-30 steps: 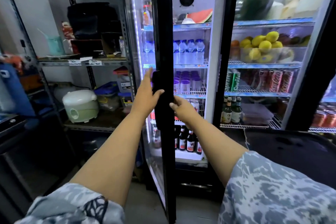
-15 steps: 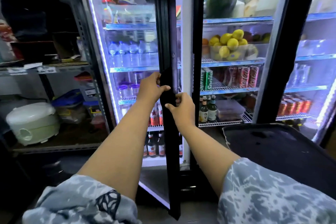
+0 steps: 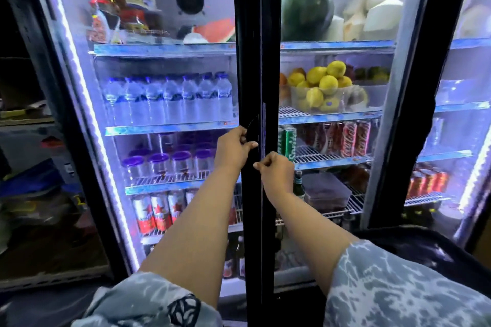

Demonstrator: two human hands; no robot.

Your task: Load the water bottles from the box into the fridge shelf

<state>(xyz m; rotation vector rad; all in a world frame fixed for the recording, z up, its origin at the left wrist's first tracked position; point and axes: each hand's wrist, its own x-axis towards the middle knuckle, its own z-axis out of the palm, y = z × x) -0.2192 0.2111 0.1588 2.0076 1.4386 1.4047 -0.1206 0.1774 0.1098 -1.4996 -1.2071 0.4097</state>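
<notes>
The left-hand glass door (image 3: 164, 103) of the fridge is seen shut or all but shut, its black edge meeting the centre frame (image 3: 271, 61). The left hand (image 3: 231, 147) is laid on the recessed door handle (image 3: 252, 127), fingers (image 3: 240, 134) curled around its edge and the thumb pressed across the front. The right hand (image 3: 275, 171) is held just beside and below it against the centre frame, fingers bent loosely inward with nothing pinched between them; whether they press on the frame cannot be told.

The water bottles (image 3: 170, 98) are stood in a full row on the second shelf (image 3: 164, 129) behind the glass, caps up and shoulder to shoulder, with no gap to be seen along the front. No box is shown in view; a dark soft-sided bag or case (image 3: 414, 255) is seen at lower right, its contents hidden.

The step in hand is judged to be the closing of the door, so the loading itself appears finished or very nearly so. What the next move calls for is a firm, even push at the handle until the seal is seated along the whole edge, after which both hands can be drawn away. If more bottles are left somewhere out of view, the door would have to be pulled open again by that same handle.
</notes>
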